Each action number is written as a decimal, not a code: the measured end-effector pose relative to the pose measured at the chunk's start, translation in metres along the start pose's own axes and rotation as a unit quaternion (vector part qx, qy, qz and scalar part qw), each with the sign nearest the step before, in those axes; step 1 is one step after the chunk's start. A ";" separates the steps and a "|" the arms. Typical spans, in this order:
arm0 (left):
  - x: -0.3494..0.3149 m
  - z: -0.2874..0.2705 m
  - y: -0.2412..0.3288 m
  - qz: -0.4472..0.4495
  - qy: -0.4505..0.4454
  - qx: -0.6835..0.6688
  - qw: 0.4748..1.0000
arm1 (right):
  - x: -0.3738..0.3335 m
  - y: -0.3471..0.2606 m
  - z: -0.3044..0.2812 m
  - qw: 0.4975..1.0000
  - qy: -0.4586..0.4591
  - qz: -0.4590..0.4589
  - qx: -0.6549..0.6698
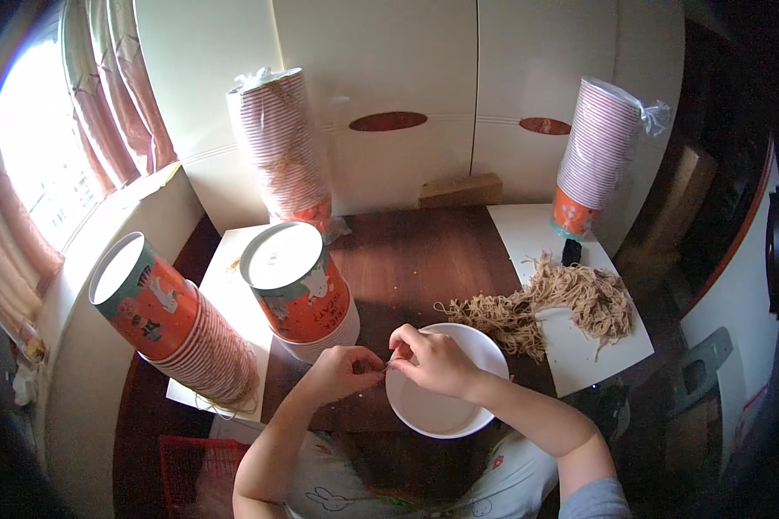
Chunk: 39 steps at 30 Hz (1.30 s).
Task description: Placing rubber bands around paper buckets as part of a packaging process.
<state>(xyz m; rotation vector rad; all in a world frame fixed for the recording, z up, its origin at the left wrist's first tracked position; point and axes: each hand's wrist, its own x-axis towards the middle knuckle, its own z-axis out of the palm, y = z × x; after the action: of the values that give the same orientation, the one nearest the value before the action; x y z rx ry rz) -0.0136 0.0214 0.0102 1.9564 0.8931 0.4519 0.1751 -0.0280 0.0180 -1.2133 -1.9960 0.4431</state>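
While my left hand (342, 374) and right hand (437, 362) pinch one thin strand (386, 367) between them at the near rim of one white bowl (446, 406), four stacks of orange-and-teal printed paper cups (299, 290) ring my grip: two left, two beyond. One tangled pile of brown strands (550, 307) lies right.

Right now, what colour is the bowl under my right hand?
White, plain inside; the bowl shows best in the head view.
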 end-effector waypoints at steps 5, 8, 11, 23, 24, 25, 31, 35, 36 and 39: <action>-0.003 0.004 0.011 0.033 0.039 0.111 0.993 | -0.001 -0.002 -0.001 1.000 -0.008 0.009 0.006; -0.002 0.004 0.022 0.031 0.104 0.090 0.990 | -0.001 -0.001 -0.001 1.000 -0.009 0.028 0.009; 0.001 0.008 0.015 0.079 0.126 0.031 0.988 | -0.002 0.002 0.000 0.999 0.003 0.040 0.022; 0.008 0.014 -0.009 0.067 0.064 -0.082 0.992 | 0.000 0.001 0.001 0.999 0.011 0.041 0.020; 0.008 0.015 -0.007 0.068 0.063 -0.082 0.992 | 0.000 0.002 0.000 0.999 0.011 0.041 0.020; 0.008 0.015 -0.005 0.065 0.068 -0.076 0.993 | 0.000 0.003 0.000 0.999 0.015 0.042 0.024; 0.005 0.014 0.006 0.070 0.090 -0.035 0.993 | 0.000 0.006 0.001 0.998 0.017 0.037 0.039; 0.006 0.015 0.004 0.064 0.087 -0.004 0.994 | 0.000 0.006 0.001 0.998 0.012 0.039 0.043; 0.006 0.015 0.002 0.063 0.087 -0.004 0.994 | 0.000 0.006 0.001 0.998 0.012 0.039 0.043; 0.007 0.019 -0.006 0.092 0.092 0.040 0.991 | 0.000 0.005 0.001 0.999 0.016 0.033 0.040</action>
<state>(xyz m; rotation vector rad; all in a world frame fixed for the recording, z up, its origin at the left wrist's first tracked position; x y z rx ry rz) 0.0000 0.0172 -0.0054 2.1059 0.8603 0.7242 0.1773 -0.0255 0.0146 -1.2301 -1.8979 0.5289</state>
